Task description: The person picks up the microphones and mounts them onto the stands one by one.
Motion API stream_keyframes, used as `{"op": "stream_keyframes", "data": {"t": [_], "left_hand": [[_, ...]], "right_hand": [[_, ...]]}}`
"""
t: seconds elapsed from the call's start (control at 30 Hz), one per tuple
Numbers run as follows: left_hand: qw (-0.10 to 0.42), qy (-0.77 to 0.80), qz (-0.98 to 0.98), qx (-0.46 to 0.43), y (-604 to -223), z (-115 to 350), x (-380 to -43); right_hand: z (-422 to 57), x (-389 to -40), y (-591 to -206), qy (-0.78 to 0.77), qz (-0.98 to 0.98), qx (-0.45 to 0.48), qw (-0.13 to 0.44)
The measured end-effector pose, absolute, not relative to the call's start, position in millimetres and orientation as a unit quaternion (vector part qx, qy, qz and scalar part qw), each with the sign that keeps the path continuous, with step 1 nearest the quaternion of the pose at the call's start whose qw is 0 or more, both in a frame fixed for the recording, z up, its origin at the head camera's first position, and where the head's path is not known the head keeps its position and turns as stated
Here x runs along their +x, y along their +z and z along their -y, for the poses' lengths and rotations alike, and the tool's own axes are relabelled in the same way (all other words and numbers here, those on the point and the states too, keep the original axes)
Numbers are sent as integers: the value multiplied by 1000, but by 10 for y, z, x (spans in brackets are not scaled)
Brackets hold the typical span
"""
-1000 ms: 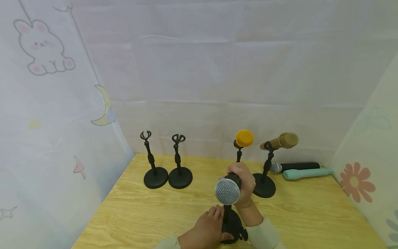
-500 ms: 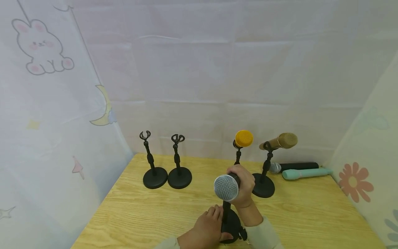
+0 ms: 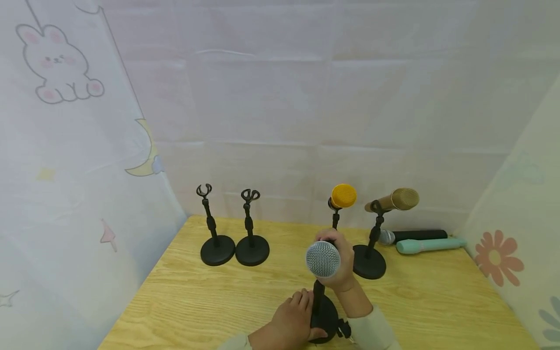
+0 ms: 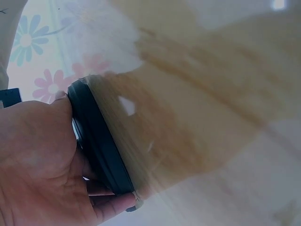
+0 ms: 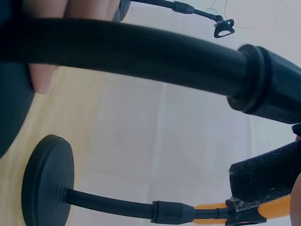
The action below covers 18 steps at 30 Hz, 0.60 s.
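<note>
My right hand [image 3: 344, 265] grips a black microphone with a round silver mesh head [image 3: 323, 259], which points toward me. Beneath it, a black tabletop microphone stand [image 3: 325, 318] stands upright on its round base. The microphone sits over the top of this stand, whose clip is hidden behind the mesh head and hand. My left hand [image 3: 290, 318] holds the base by its left edge, fingers at the side and thumb at the front. In the left wrist view the base [image 4: 101, 136] lies against my palm, between fingers and thumb. The right wrist view shows the stand's pole [image 5: 141, 49] close up.
Two bare stands [image 3: 218, 249] [image 3: 252, 250] are at the back left. Behind my right hand, one stand carries a yellow microphone [image 3: 343, 196], another a gold microphone [image 3: 404, 199]. A black microphone [image 3: 420, 235] and a mint-green one [image 3: 430, 245] lie at the back right.
The microphone's mesh head has risen slightly and shifted a little right, with my right hand turning along. My left hand and the stand's base have stayed in place.
</note>
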<state>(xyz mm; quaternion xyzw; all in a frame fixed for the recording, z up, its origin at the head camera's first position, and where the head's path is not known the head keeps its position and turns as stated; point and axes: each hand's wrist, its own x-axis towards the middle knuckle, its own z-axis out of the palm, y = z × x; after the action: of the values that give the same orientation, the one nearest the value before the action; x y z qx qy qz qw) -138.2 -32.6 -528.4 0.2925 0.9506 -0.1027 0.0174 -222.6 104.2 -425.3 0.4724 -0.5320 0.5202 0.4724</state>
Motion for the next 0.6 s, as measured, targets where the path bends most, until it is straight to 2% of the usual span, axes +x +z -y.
{"op": "stream_keyframes", "data": {"t": [0.17, 0.4, 0.6], "left_hand": [[34, -91, -952, 292, -5281, 329, -1393], [53, -87, -955, 279, -5222, 319, -1385], [52, -99, -954, 277, -5207, 305, -1373]], "right_hand": [[-1027, -2186, -4252, 538, 530, 487, 438], [-1007, -2134, -4242, 537, 563, 461, 428], [-936, -2177, -4227, 537, 520, 462, 476]]}}
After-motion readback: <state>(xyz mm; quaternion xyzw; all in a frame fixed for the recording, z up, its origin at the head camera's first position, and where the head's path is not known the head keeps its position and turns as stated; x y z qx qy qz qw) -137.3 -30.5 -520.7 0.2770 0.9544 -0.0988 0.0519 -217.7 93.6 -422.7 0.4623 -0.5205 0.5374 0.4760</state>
